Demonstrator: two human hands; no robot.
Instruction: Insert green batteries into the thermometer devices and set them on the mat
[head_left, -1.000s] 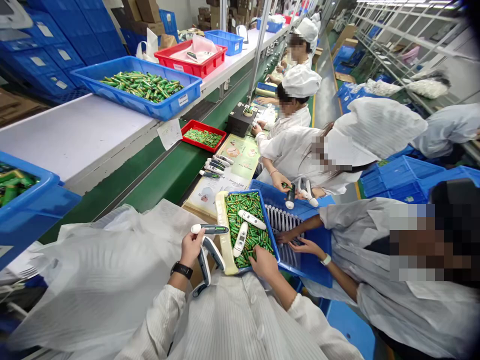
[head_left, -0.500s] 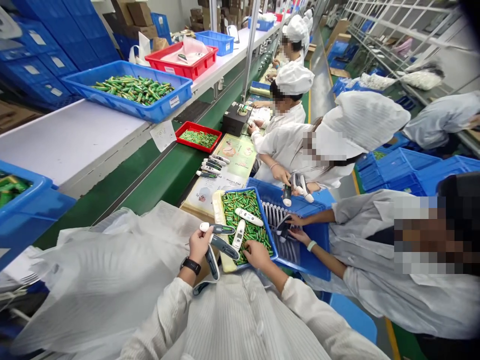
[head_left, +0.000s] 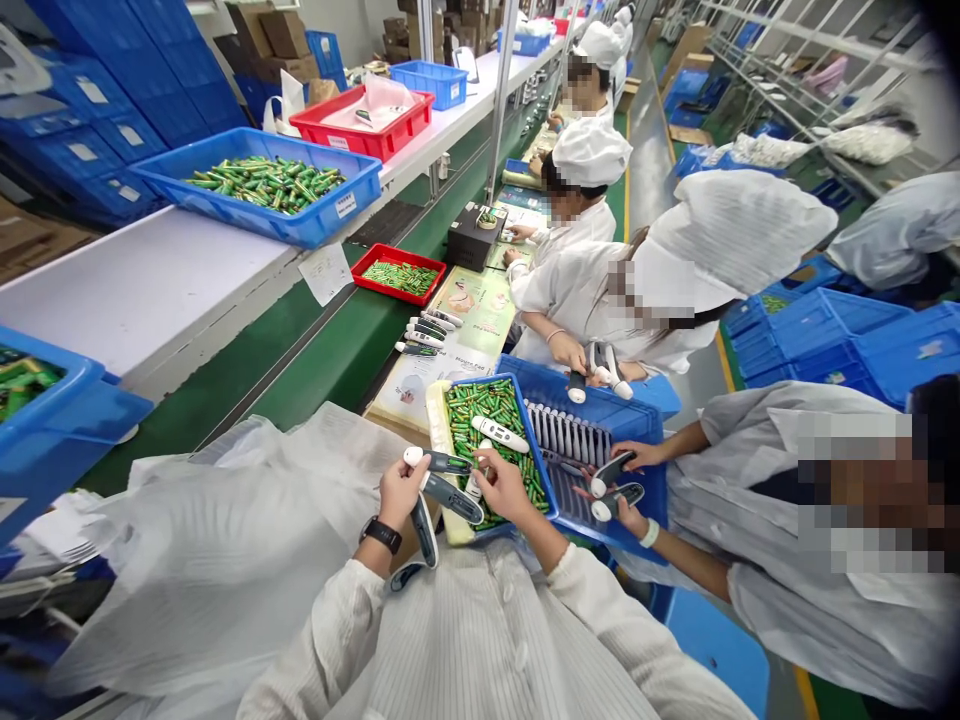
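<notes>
My left hand [head_left: 401,490] is closed around several white and dark-grey handheld devices that look like thermometers, fanned out from its fingers. The upper thermometer [head_left: 442,461] points right with its battery compartment uncovered and green showing inside. A second one [head_left: 452,497] lies below it, and others hang downward. My right hand [head_left: 504,487] pinches at the upper thermometer's far end; a small green battery seems to be between its fingertips, mostly hidden. Beneath both hands is a blue tray [head_left: 546,490] of loose green batteries [head_left: 480,402]. On them rests a white thermometer [head_left: 499,434]; another is partly covered by my right hand.
Right of the tray stands a blue bin [head_left: 645,430] with rows of thermometers, where co-workers' hands hold more. Several thermometers [head_left: 427,335] lie on the printed mat. Behind them are a red battery tray [head_left: 431,290] and a blue battery bin [head_left: 315,225] on the shelf.
My right hand has risen from the batteries to the upper thermometer's end. My left hand stays nearly in place. The nearest co-worker's hands have moved apart, each with a thermometer.
</notes>
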